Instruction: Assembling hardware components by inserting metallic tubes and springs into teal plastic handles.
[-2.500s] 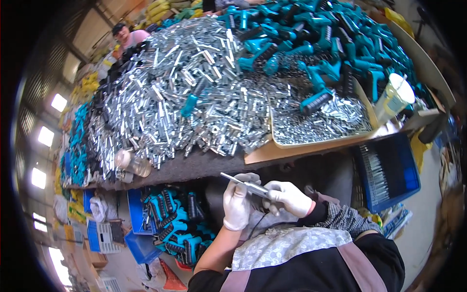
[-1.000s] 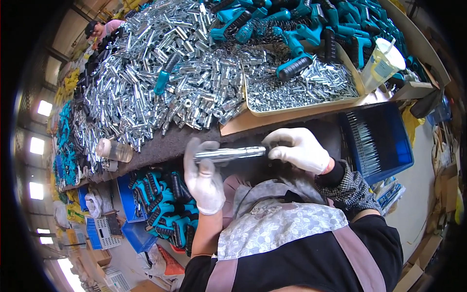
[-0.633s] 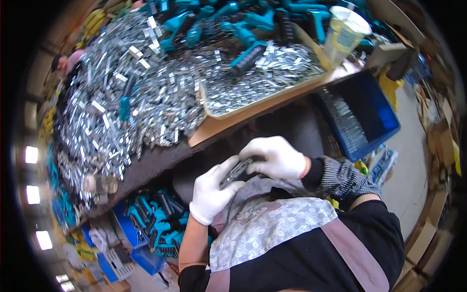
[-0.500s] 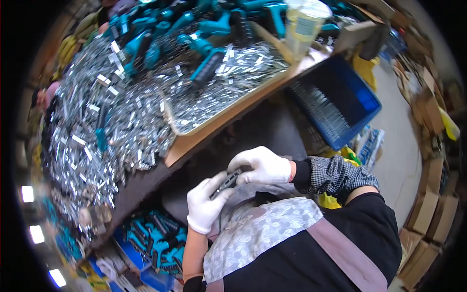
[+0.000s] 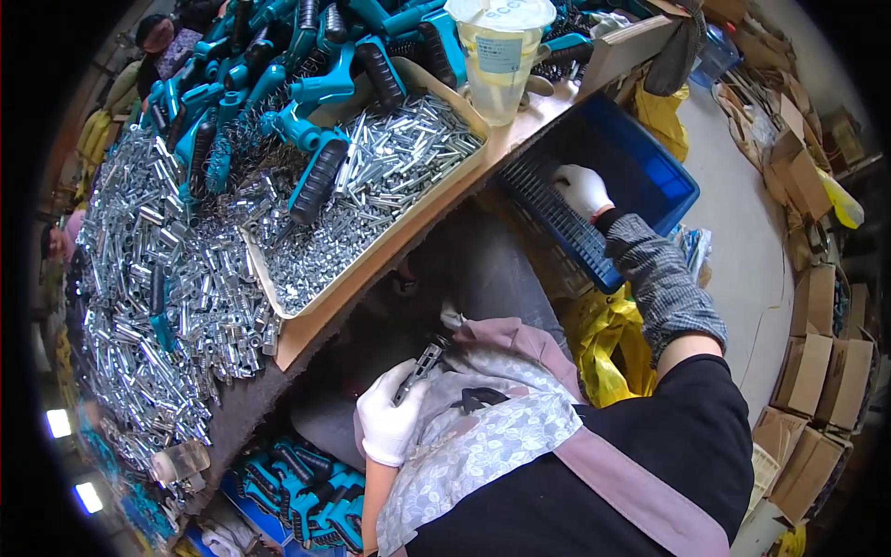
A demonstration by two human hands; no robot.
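My left hand (image 5: 388, 415), in a white glove, is closed round a small dark, oblong metal piece with slots (image 5: 423, 368) above my lap. The piece sticks out past thumb and fingers, pointing away from me. My right hand (image 5: 585, 191), gloved in white too, reaches inside a blue plastic crate (image 5: 682, 200) at the right. Its fingers curl down at the edge of a row of slim metal pieces (image 5: 568, 221) lined up along the crate's left side. The fingertips are partly hidden, so what they grip does not show.
On the bench lie a heap of shiny metal parts (image 5: 176, 306), a shallow tray (image 5: 362, 269) of small metal pins and many teal-and-black tool handles (image 5: 320, 176). A lidded plastic cup (image 5: 497, 70) stands near the bench edge. Yellow bags (image 5: 608, 343) sit below the crate; cardboard boxes (image 5: 803, 371) line the right.
My right hand has left the dark metal piece and moved right and away into the blue crate. My left hand still holds the piece. The view has shifted a little.
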